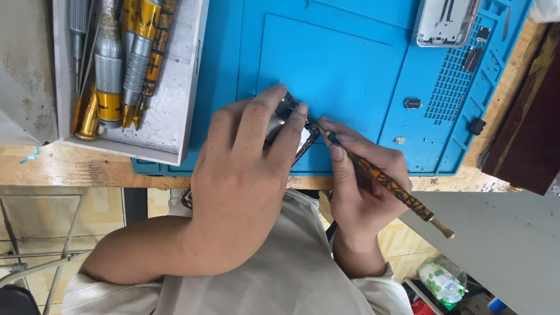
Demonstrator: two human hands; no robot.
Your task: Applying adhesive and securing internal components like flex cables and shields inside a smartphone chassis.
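My left hand covers and grips an opened phone that lies at the near edge of a blue work mat. Only the phone's dark top end shows between my fingers. My right hand holds a thin orange-and-black patterned tool like a pen. Its tip touches the phone's upper right corner. Both hands sit close together over the mat's front edge.
A white tray at the left holds several silver and gold screwdrivers. A white phone back cover lies at the mat's far right. Small loose parts sit on the mat. A dark wooden block stands at the right.
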